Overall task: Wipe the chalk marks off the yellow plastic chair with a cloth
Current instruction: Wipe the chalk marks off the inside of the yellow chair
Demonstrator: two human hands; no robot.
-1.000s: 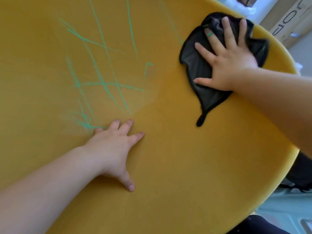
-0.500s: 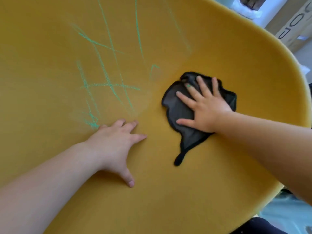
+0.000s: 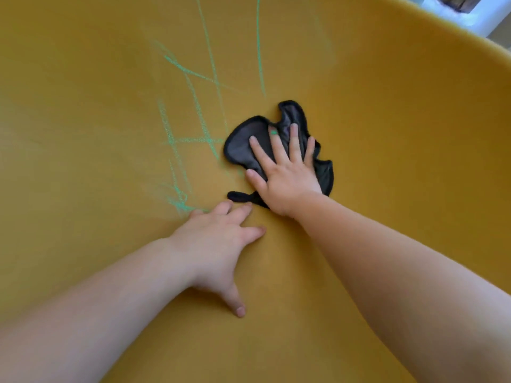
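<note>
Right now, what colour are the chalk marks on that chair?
Green chalk marks on the yellow chair, clearest in the head view.

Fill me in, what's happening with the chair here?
A person is wiping green chalk marks off a yellow plastic chair. The right hand presses a black cloth flat against the chair, fingers spread, with the cloth's left edge at the scribbles. The left hand is flat on the chair, bracing, fingertips touching the lowest marks. Most of the chalk lines are unwiped, to the left of and above the cloth.
</note>
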